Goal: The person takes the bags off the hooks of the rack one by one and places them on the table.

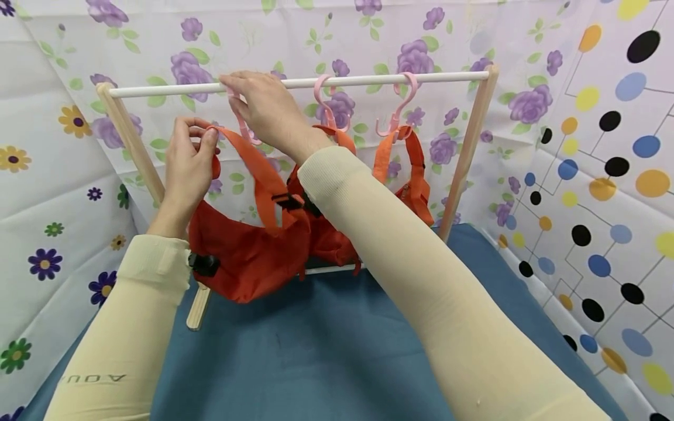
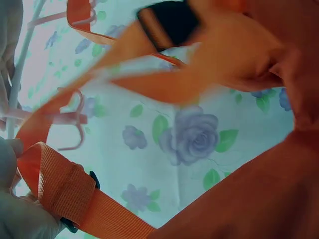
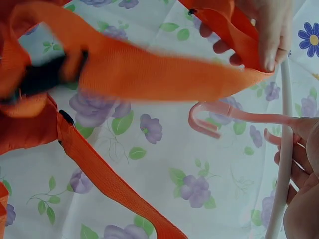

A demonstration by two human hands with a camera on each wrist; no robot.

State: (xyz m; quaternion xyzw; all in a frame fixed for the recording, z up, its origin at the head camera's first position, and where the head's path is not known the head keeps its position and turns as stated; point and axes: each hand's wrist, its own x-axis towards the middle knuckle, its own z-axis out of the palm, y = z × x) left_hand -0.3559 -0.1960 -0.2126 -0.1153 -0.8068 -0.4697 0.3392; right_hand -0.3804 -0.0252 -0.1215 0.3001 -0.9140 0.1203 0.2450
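My left hand [image 1: 189, 161] pinches the strap [image 1: 255, 166] of an orange-red waist bag [image 1: 247, 257] between thumb and fingers, left of the rack's middle. Below it the bag hangs, with black buckles on its webbing. Up at the white rod [image 1: 152, 90], my right hand [image 1: 271, 111] holds a pink hook [image 3: 239, 114] by its upper end; its lower curl hangs free of the strap in the right wrist view. In the left wrist view, the pinched webbing [image 2: 114, 214] forms a fold at the fingertips, close to the hook.
Two more pink hooks [image 1: 326, 105] [image 1: 402, 105] on the rod carry orange bags by their straps, the right one partly behind my sleeve. Wooden posts [image 1: 466, 155] stand at both ends of the rack. Blue cloth [image 1: 316, 345] covers the surface below; patterned sheets surround it.
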